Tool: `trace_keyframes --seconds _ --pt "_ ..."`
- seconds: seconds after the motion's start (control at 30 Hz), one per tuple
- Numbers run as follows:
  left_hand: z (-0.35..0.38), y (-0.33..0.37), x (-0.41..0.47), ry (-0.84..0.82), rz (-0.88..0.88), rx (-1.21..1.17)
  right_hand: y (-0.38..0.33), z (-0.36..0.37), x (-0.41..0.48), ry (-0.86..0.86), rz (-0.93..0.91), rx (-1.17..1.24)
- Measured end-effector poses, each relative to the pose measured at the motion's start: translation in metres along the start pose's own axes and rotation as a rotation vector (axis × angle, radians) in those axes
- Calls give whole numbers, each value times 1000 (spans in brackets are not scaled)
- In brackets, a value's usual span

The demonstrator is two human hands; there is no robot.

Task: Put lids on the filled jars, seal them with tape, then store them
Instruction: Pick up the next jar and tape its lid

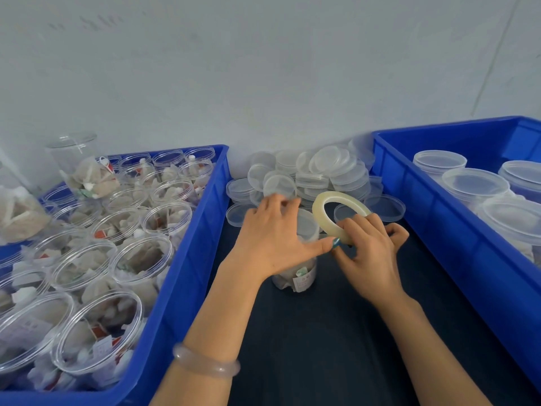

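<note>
The left hand (272, 238) is clamped down over the top of a filled jar (295, 276), fingers curled round the far edge of its lid (307, 225) and thumb stretched out towards the right hand. That grip likely serves to keep the lid seated and the jar from turning on the dark worktop (322, 332) while tape goes on. The jar stands upright directly beneath the left palm, just beside the right hand.

The right hand (369, 253) pinches a roll of clear tape (317, 210) by its lower edge, fingers bent round the band, with the roll tilted up and held close against the jar's lid seam. The left thumb tip meets the roll there, probably to pin or find the loose end; the tape end itself is too fine to make out, so I cannot tell whether it has caught yet.

Beyond both hands lies a heap of loose lids (278, 184), within easy reach for capping. Outside the left hand sits a blue crate (187, 259) of open filled jars (143, 256), the supply side; outside the right hand a second blue crate (439, 230) holds lidded jars (474, 183), seemingly the storing side. A pale bangle (205, 366) circles the left wrist
</note>
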State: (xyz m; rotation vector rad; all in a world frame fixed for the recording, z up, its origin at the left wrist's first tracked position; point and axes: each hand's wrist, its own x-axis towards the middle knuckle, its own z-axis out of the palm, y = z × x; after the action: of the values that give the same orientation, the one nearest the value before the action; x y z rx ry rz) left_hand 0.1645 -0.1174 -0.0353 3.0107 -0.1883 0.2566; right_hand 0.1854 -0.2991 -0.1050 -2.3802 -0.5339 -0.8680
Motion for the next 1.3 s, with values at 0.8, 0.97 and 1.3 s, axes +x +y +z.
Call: trace_keyframes --seconds 0.8,0.97,1.3 --pt "6 10 -3 40 37 -185 3 -6 -1 -37 -26 23" --pt "8 -1 -3 72 82 -372 10 -10 0 -60 -92 13" --pt "-5 -7 -6 -70 -18 -88 -2 -7 -4 44 -66 -67"
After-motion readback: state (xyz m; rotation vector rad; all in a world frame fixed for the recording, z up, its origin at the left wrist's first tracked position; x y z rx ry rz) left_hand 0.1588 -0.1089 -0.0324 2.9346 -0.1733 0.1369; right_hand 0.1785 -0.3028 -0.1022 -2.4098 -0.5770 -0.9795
